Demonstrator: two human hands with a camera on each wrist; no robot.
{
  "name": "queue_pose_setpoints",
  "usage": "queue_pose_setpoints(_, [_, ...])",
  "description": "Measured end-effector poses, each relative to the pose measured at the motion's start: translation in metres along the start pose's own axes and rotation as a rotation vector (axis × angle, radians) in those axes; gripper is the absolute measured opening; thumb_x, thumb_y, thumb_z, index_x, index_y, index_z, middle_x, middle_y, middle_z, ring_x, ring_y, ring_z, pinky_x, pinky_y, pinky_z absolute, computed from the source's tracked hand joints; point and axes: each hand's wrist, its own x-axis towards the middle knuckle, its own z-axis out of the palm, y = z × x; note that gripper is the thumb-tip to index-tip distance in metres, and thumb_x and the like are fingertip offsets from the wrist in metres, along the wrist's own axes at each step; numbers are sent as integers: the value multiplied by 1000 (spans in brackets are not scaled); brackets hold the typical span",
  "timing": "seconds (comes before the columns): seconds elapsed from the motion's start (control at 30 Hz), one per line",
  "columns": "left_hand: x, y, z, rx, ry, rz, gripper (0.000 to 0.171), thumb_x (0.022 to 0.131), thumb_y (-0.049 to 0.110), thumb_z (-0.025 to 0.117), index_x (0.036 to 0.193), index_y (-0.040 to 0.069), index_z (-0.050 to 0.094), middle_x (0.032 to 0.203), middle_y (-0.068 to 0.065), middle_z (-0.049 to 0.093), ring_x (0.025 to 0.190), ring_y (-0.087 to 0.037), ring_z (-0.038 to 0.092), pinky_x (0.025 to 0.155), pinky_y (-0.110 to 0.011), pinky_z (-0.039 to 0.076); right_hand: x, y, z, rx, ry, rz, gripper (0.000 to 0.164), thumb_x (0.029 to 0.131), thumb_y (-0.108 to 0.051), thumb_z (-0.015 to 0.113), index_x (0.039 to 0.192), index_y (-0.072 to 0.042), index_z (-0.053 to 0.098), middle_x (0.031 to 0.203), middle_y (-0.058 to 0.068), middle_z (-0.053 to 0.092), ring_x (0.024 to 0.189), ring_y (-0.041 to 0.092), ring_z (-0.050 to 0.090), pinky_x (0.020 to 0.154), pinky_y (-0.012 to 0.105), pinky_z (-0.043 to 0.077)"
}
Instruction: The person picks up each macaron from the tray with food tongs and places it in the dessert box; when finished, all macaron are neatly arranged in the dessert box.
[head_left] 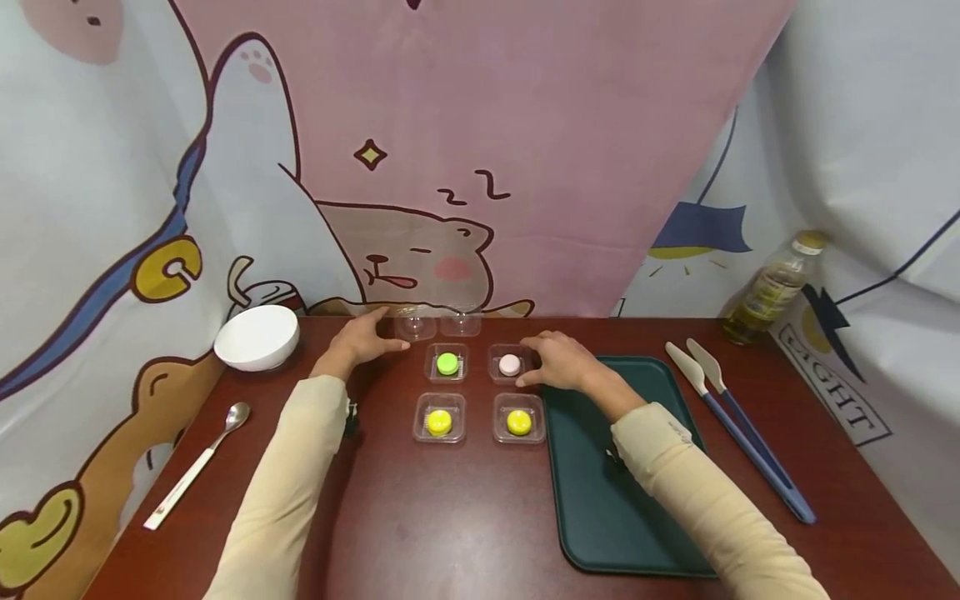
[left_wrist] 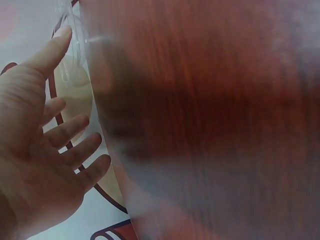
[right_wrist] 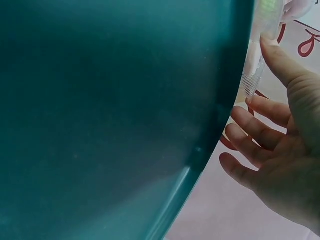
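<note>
My left hand (head_left: pixel 362 337) is at the back of the table beside two clear plastic lids (head_left: pixel 417 325), its thumb held apart from spread fingers; contact with the lids is unclear. At the right side of a clear box (head_left: pixel 492 372) with a pink macaron (head_left: pixel 509 365) is my right hand (head_left: pixel 561 362). Its thumb and forefinger lie along that box's edge, in the right wrist view (right_wrist: pixel 252 80) too. Left of it stands a box with a green macaron (head_left: pixel 447 363). Two nearer boxes hold yellow macarons, one left (head_left: pixel 439 422) and one right (head_left: pixel 519 422).
A dark green tray (head_left: pixel 600 525) lies under my right forearm. Blue-handled tongs (head_left: pixel 750 437) rest beyond it, with an oil bottle (head_left: pixel 772 292) at the back right corner. A white bowl (head_left: pixel 257 337) and a spoon (head_left: pixel 197 468) are on the left.
</note>
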Motion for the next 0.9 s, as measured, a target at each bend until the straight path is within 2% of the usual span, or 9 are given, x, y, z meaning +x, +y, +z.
queue_pose_setpoints(0.17, [1, -2, 0, -22, -40, -20, 103, 85, 57, 74, 163, 16, 20, 165, -22, 28, 150, -45, 28, 120, -64, 26, 1, -3, 1, -21, -12, -15, 79, 82, -50, 81, 144, -9, 57, 139, 16, 61, 129, 36, 56, 109, 55, 45])
queue_pose_setpoints(0.37, [5, 4, 2, -17, -69, -2, 102, 85, 58, 74, 163, 16, 23, 164, -22, 30, 150, -45, 29, 120, -63, 26, 0, -3, -2, -31, -13, 15, 79, 81, -49, 83, 144, -10, 57, 139, 15, 62, 129, 34, 56, 111, 53, 44])
queue_pose_setpoints(0.63, [5, 9, 3, 2, -56, 6, 97, 87, 54, 73, 161, 12, 26, 162, -22, 33, 149, -46, 32, 120, -64, 27, 1, -2, 0, -26, -11, 13, 77, 82, -49, 82, 144, -11, 56, 138, 14, 62, 126, 33, 58, 109, 53, 46])
queue_pose_setpoints(0.9, [9, 12, 4, -14, -29, -1, 99, 85, 52, 77, 162, 18, 25, 163, -20, 35, 148, -44, 34, 119, -65, 28, 1, -1, 0, -24, -13, 19, 77, 82, -48, 82, 144, -11, 57, 138, 14, 63, 126, 32, 59, 109, 52, 47])
